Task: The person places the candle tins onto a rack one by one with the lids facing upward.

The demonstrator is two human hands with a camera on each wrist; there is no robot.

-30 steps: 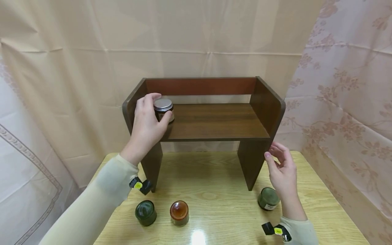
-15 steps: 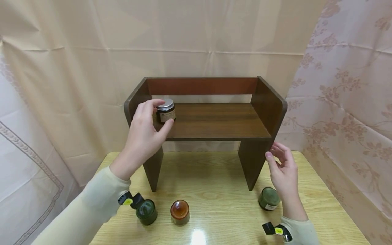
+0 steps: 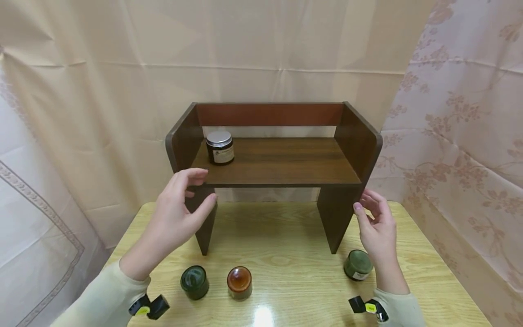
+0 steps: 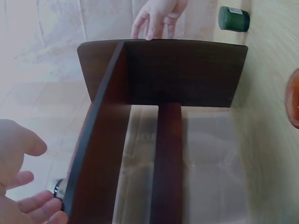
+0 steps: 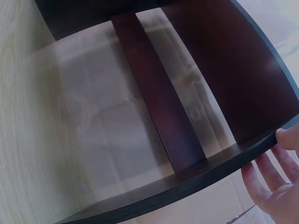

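A dark jar with a silver lid [image 3: 220,149] stands upright at the left end of the brown wooden shelf [image 3: 286,159]. My left hand [image 3: 175,218] is in front of the shelf's left side, below the jar, with fingers loosely bent and nothing between them. In the left wrist view, part of the jar [image 4: 60,188] shows beyond the left hand's fingers. My right hand [image 3: 380,227] touches the outer edge of the shelf's right side panel; in the right wrist view its thumb and fingertips [image 5: 280,135] lie at that panel's edge, fingers relaxed.
On the wooden table [image 3: 278,236], a dark green jar [image 3: 194,282] and an amber jar [image 3: 239,282] stand at the front left. Another green jar [image 3: 358,265] is beside my right wrist. Curtains hang behind the shelf and on both sides.
My left hand has let go of the silver-lidded jar and moved down and toward me, leaving it on the shelf. The right hand has stayed in place.
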